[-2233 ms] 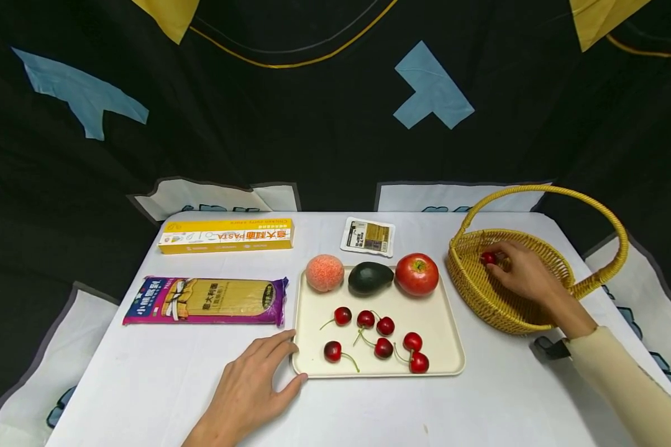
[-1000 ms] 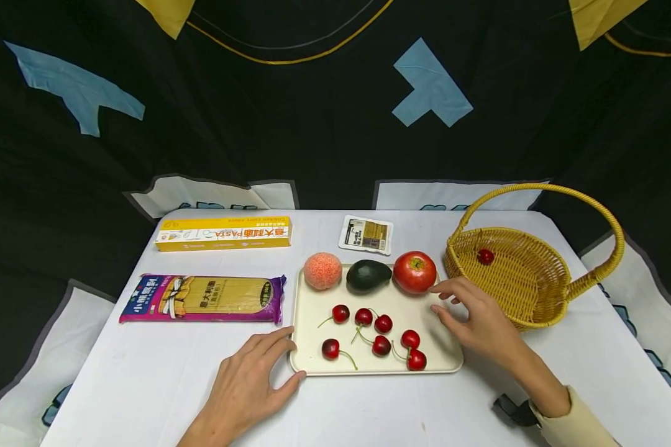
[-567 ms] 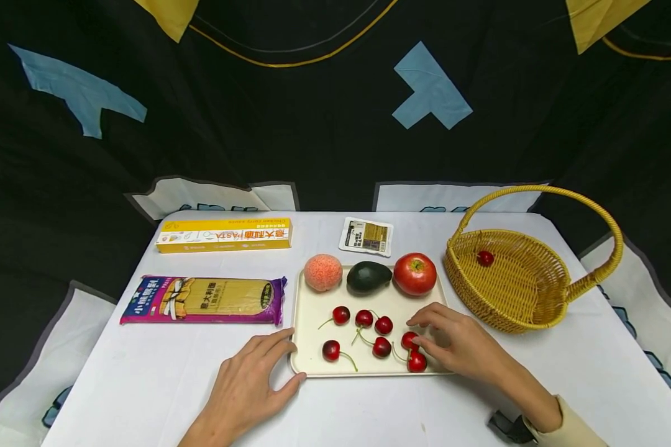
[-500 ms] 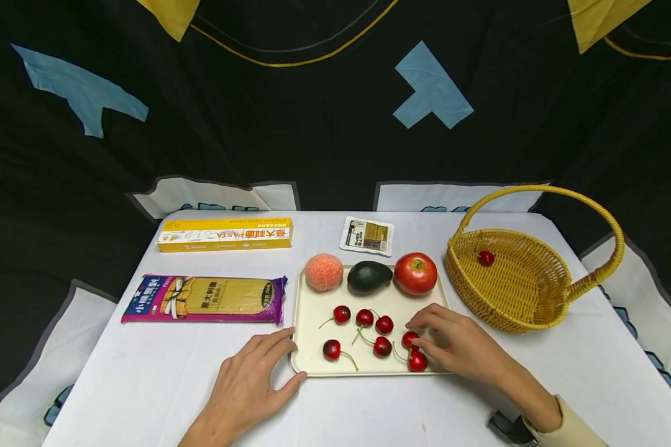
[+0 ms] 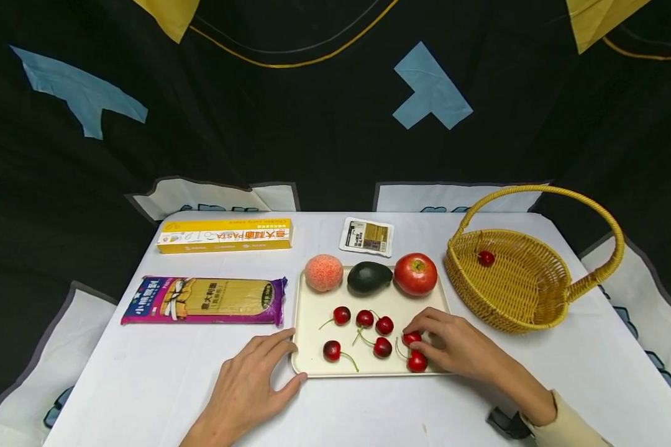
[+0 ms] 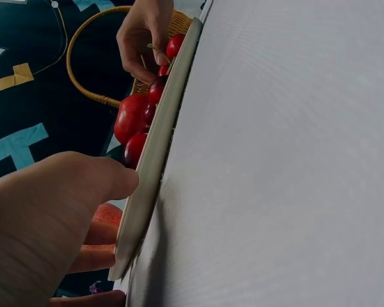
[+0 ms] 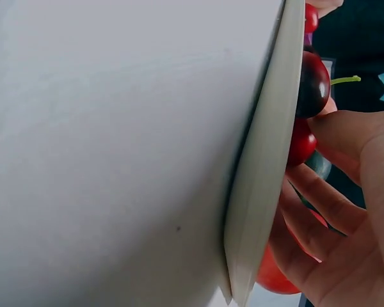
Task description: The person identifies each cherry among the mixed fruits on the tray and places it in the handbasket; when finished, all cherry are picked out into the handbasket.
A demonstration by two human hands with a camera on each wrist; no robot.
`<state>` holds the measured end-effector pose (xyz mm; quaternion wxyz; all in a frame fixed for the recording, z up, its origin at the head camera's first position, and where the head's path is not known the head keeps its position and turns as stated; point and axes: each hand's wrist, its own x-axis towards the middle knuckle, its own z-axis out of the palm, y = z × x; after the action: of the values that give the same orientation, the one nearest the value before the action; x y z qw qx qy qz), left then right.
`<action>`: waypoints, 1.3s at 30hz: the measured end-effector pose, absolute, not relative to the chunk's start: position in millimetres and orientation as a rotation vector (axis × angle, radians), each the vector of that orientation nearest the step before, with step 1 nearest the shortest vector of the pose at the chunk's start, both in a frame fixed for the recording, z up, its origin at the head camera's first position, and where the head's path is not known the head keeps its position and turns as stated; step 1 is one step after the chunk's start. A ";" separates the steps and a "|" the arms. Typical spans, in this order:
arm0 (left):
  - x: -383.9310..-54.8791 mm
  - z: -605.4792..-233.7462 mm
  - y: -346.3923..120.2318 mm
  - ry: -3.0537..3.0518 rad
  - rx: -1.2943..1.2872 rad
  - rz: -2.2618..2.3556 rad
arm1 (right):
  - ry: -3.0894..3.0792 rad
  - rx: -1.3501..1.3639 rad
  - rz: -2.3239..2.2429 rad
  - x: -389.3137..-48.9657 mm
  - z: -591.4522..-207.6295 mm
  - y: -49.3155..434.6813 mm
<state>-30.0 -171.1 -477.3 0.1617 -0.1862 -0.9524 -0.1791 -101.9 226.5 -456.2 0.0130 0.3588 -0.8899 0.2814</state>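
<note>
My right hand [image 5: 453, 344] pinches a red cherry [image 5: 411, 338] between thumb and index finger at the right part of a cream tray [image 5: 319, 369]. Another cherry [image 5: 417, 362] lies right against it, just nearer the front edge. In the right wrist view the held cherry [image 7: 302, 144] sits by the thumb, beside a darker cherry [image 7: 313, 84] with a green stem. My left hand [image 5: 248, 382] rests at the tray's left front corner, its relaxed fingers and thumb touching the rim. Several more stemmed cherries [image 5: 383, 347] are spread over the tray's front half.
Along the tray's back lie a pink peach-like fruit [image 5: 324, 273], an avocado [image 5: 369, 277] and an apple [image 5: 415, 274]. A wicker basket [image 5: 514, 310] with a tall handle stands right, one cherry [image 5: 486, 258] inside. Left are a pasta bag [image 5: 207, 300] and pasta box [image 5: 225, 236]; a small packet [image 5: 367, 236] lies behind.
My right hand has left a cherry in the basket, moved left and down to the tray, and closed its fingertips on another cherry. My left hand stays at the tray corner.
</note>
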 end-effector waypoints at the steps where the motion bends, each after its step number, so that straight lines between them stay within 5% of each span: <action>1: -29.9 -477.2 -171.0 -2.720 -0.531 -0.512 | -2.775 1.123 0.879 -102.5 -456.2 226.8; 39: -30.6 -477.0 -170.9 -2.745 -0.503 -0.528 | -2.596 0.782 0.685 -131.9 -401.2 286.7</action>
<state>-30.6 -170.9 -477.0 0.1500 -0.1752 -0.9555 -0.1839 -131.9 286.7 -401.2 0.1719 0.2754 -0.9145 0.2415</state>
